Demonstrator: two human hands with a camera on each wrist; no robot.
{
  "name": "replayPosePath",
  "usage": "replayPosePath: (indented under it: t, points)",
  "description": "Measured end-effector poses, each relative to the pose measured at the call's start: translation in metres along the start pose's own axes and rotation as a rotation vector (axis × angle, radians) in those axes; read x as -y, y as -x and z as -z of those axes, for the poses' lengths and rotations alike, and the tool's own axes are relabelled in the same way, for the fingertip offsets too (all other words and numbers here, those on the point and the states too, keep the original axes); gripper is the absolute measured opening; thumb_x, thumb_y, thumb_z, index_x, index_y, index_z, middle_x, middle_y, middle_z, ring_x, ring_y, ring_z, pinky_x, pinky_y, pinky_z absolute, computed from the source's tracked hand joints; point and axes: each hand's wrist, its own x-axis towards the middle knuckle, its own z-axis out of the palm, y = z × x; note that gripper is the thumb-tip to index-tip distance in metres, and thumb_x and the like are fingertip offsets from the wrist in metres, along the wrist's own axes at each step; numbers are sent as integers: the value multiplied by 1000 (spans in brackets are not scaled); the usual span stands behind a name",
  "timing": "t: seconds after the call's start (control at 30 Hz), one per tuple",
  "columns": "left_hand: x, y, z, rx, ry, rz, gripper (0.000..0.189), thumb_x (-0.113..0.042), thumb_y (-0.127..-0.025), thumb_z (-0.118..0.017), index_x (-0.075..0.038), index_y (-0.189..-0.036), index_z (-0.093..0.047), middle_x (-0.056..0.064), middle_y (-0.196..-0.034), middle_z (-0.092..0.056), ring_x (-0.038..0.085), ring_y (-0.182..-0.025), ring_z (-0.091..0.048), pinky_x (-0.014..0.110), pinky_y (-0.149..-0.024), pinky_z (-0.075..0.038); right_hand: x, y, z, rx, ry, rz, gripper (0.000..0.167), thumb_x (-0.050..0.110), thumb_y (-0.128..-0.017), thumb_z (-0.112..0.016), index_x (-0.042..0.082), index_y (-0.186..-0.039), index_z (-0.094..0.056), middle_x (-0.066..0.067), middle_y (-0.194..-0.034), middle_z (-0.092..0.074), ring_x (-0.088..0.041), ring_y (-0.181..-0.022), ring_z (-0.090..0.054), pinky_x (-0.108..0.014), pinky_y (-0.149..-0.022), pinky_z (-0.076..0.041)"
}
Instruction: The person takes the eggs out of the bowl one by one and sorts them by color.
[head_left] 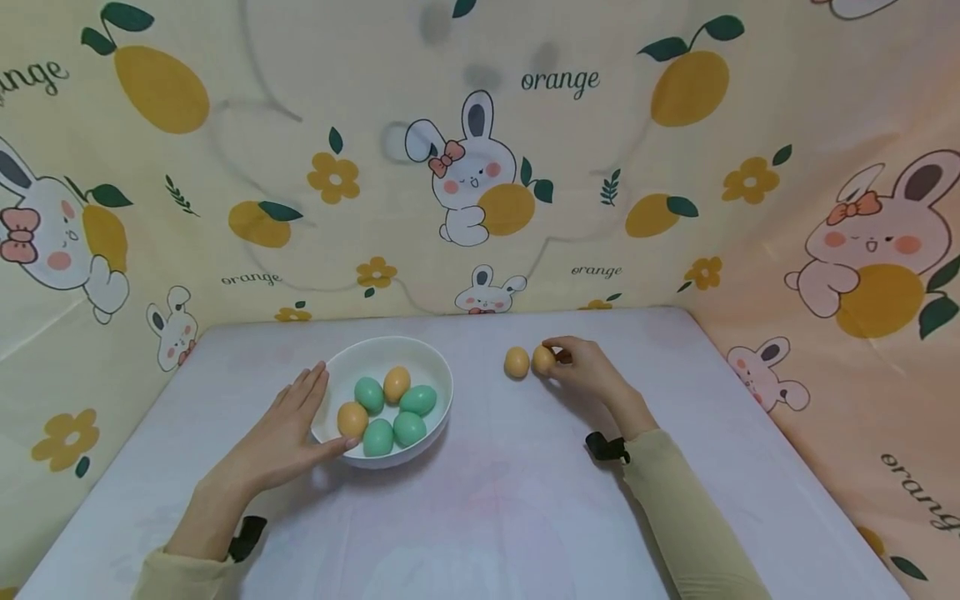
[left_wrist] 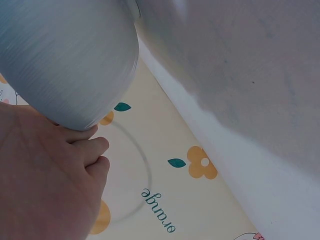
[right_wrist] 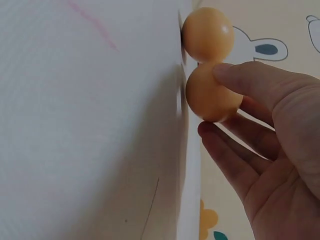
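Left hand [head_left: 279, 440] straight-fingered against white bowl [head_left: 372, 358] of green and orange eggs [head_left: 409, 428], right hand [head_left: 592, 372] pinching orange egg [head_left: 541, 361], second egg [head_left: 517, 362] just to its left.

White table [head_left: 487, 525]. Cream printed backdrop [head_left: 337, 67] behind and on both sides: cartoon rabbits [head_left: 468, 196], oranges [head_left: 690, 87], flowers [head_left: 322, 171], "orange" lettering [head_left: 560, 81]. Right side tinted peach; faint shadows behind.
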Motion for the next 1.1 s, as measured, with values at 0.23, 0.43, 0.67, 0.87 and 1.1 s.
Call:
replayPosePath:
  t: [0.23, 0.43, 0.67, 0.87, 1.1]
  points:
    - [1, -1, 0, -5, 1, -4, 119, -73, -90, -62, 6, -163, -12, 23, -173, -6, 46, -158, -7, 64, -127, -10, 1, -1, 0, 13, 26, -9, 49, 12, -96, -74, 1, -142, -60, -22, -139, -63, -38, -122, -64, -52, -104, -54]
    - [-1, -1, 0, -7, 14, -15, 120, -75, -89, -61, 8, -163, -13, 25, -172, -8, 47, -158, -9, 64, -126, -11, 1, 0, 0, 5, 23, -5, 51, 9, -94, -74, 2, -142, -60, -22, -136, -65, -38, -118, -65, -51, -102, -55]
    - [-2, 1, 0, 6, 14, -4, 120, -75, -89, -61, 8, -162, -15, 25, -172, -8, 48, -157, -9, 65, -126, -11, -2, 2, -3, 7, 10, -9, 52, 12, -95, -75, 3, -144, -59, -22, -136, -64, -38, -117, -67, -50, -100, -57]
    - [0, 0, 0, -3, 5, -14, 120, -74, -90, -61, 9, -162, -13, 26, -172, -7, 48, -157, -9, 64, -126, -11, 3, 1, 0, -5, -14, -10, 56, 10, -93, -74, 3, -146, -58, -23, -140, -61, -40, -118, -66, -51, -100, -57]
    - [1, -1, 0, -5, 7, -4, 121, -76, -88, -61, 7, -163, -13, 25, -172, -7, 47, -158, -9, 64, -126, -11, 3, 1, 1, -22, -19, -3, 56, 12, -94, -74, 3, -147, -57, -23, -143, -59, -41, -119, -65, -52, -100, -56]
